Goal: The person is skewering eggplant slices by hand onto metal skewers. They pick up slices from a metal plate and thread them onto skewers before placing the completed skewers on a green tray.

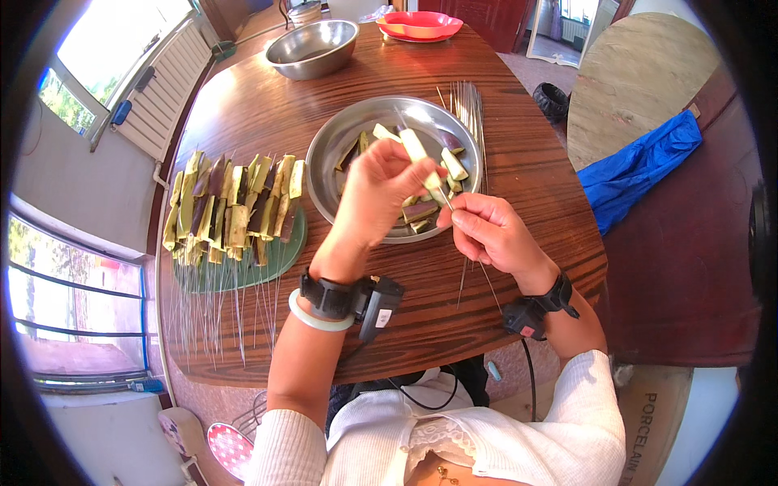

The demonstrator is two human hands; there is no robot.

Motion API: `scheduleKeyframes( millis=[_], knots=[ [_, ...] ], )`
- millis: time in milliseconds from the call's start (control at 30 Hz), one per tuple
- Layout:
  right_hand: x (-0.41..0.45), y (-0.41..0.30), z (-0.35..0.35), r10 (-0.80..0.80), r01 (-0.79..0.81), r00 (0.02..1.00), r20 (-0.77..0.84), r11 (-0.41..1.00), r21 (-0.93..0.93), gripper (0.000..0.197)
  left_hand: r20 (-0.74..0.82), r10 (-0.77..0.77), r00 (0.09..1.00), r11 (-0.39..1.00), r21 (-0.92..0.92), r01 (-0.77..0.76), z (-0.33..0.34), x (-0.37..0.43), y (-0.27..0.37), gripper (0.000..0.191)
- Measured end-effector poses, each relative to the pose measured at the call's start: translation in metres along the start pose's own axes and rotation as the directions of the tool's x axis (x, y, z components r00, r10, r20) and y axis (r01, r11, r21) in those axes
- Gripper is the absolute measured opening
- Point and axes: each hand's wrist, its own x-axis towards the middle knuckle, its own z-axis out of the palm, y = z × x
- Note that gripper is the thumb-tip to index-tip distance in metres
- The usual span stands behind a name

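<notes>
Over a wide steel basin (314, 182), my left hand (389, 182) grips a pale piece of eggplant (414, 146). A thin metal skewer (447, 200) runs into the lower end of that piece, and its shaft is pinched between the thumb and fingers of my right hand (492, 231). Cut eggplant pieces (420, 211), some with purple skin, lie in the basin. To the left, many skewered eggplant pieces (234, 206) are heaped on a green tray (295, 243), their bare skewer ends (237, 310) pointing towards me.
A bundle of metal skewers (468, 109) lies along the basin's right side. Further back on the wooden table (389, 316) stand a deep steel bowl (313, 51) and a red plastic dish (420, 25). Blue cloth (638, 164) hangs at the right. A cable (530, 376) trails from my right wrist device.
</notes>
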Motion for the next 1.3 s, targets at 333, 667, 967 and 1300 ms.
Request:
scheduleKeyframes(
  millis=[333,667,967,1300],
  knots=[
    [0.006,0.006,-0.005,-0.087,0.089,0.996,0.027,0.991,-0.099,0.023,0.011,-0.083,0.996,0.993,-0.089,0.084,-0.002,-0.001,0.004,0.015],
    [0.003,0.001,-0.019,-0.252,0.253,0.944,-0.210,0.967,-0.026,0.025,-0.250,0.133,0.959,0.797,0.602,0.046,-0.063,-0.001,0.013,0.012],
    [0.003,0.002,-0.019,-0.246,0.243,0.946,-0.212,0.969,-0.040,0.024,0.174,-0.138,0.975,0.506,0.858,-0.082,-0.037,-0.008,-0.004,0.013],
    [0.003,0.002,-0.018,-0.214,0.210,0.956,-0.201,0.977,-0.041,0.024,0.267,0.023,0.963,0.334,0.906,-0.259,-0.018,-0.008,-0.023,0.024]
  ],
)
